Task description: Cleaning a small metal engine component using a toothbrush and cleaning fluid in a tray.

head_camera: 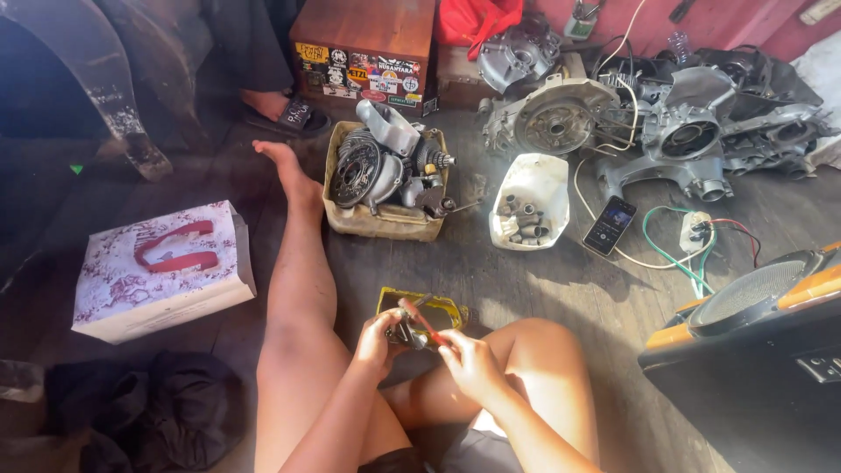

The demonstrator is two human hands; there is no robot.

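Both busy: left hand (pixel 375 343) grips a small metal part (pixel 405 333), right hand (pixel 469 363) pinches a red-handled tool (pixel 420 321) against it

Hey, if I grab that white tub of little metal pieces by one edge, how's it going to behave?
The white tub looks like thin cut plastic, so it would probably flex. The metal pieces sit heaped at its near end, so it is likely heavy for its size and apt to tip that way. They lie loose and may slide.

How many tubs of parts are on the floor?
3: tan tub by the foot, white tub right of it, yellow tub by the left hand; others may be hidden.
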